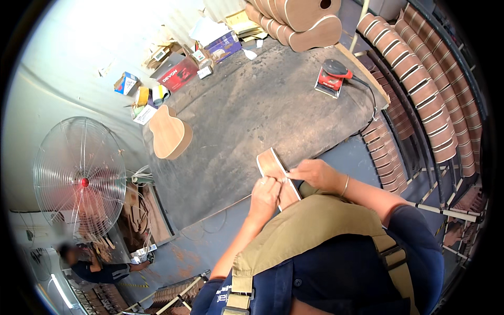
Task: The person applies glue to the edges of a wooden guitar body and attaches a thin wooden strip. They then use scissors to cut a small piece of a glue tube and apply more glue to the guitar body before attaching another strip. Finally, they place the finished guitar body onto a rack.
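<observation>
A small wooden guitar body (271,164) stands on edge at the table's near side, its brown side facing up and pale strips running along its edges. Against my lap rests its near end, partly covered by my hands and the tan apron (315,215). My left hand (266,195) is closed, fingers bent and pressed together over the brown side. From the right, my right hand (316,176) is closed too, its fingertips at the pale edge strip close to the left fingertips. Whatever small thing the fingers may pinch is hidden.
A second guitar body (170,134) lies on the dark table (231,121) at left. A red and black sander (332,77) with a cord sits far right. Boxes (178,73) and stacked bodies (310,31) line the back. Racks (415,79) stand right; a fan (80,178) and a person (97,268) are left.
</observation>
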`<state>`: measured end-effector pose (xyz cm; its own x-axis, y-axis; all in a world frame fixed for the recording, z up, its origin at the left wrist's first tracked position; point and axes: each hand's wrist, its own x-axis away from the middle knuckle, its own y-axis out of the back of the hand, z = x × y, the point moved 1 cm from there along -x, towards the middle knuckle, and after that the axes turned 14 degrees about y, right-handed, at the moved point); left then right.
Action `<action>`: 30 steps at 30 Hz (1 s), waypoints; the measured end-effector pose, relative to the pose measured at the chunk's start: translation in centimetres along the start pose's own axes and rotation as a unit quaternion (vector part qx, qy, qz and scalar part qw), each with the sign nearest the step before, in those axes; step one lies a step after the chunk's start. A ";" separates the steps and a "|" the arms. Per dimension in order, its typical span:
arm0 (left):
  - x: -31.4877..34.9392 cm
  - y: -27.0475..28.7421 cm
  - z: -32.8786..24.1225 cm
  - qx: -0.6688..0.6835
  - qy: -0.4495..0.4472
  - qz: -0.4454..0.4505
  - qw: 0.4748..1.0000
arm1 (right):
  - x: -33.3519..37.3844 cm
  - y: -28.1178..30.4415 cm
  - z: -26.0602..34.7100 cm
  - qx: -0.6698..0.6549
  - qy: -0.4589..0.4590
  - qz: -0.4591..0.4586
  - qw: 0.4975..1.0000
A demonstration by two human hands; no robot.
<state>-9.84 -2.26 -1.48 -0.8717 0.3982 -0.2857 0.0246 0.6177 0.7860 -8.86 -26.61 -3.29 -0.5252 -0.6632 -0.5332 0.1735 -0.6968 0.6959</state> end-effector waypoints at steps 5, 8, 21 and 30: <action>2.4 0.6 -0.5 0.189 0.117 0.096 0.970 | -0.4 3.1 2.7 -0.166 -0.105 0.110 0.974; 1.6 3.1 -3.3 0.285 0.326 -0.037 0.900 | -0.9 4.1 2.4 -0.286 -0.258 -0.095 0.918; 6.0 -1.7 0.7 0.301 0.541 -0.076 0.782 | 5.3 -2.7 -2.9 -0.386 -0.482 -0.403 0.676; 8.1 -2.8 4.9 0.615 0.441 0.064 0.650 | -0.5 -5.2 -3.3 -0.488 -0.394 -0.324 0.709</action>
<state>-14.58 2.55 -8.69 -0.7524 0.2910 0.5909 0.0245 0.9089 -0.4164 -6.72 -23.58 -8.22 -0.9933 -0.0276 0.1125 -0.0250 -0.8974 -0.4406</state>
